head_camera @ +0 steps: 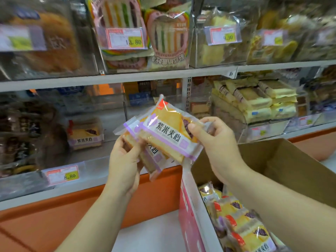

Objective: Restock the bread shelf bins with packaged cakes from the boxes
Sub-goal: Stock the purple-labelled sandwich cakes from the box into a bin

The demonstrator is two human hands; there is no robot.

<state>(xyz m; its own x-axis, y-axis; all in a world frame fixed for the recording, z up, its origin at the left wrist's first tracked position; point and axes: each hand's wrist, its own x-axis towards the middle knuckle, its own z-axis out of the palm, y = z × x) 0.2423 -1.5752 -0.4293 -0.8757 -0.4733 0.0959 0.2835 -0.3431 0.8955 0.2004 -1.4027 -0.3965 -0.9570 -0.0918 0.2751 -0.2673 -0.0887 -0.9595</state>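
While left hand (125, 166) and right hand (216, 148) hold two packets (169, 135), one box (291, 170)

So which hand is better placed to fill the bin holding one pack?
Probably left: the left hand grips a cake pack and sits nearer that bin; the right hand holds a second pack over by the box.

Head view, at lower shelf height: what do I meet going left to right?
Dark-wrapped bread packs → lone purple-and-yellow cake pack → left hand → held purple-and-yellow cake packs → right hand → stacked pale yellow cake packs.
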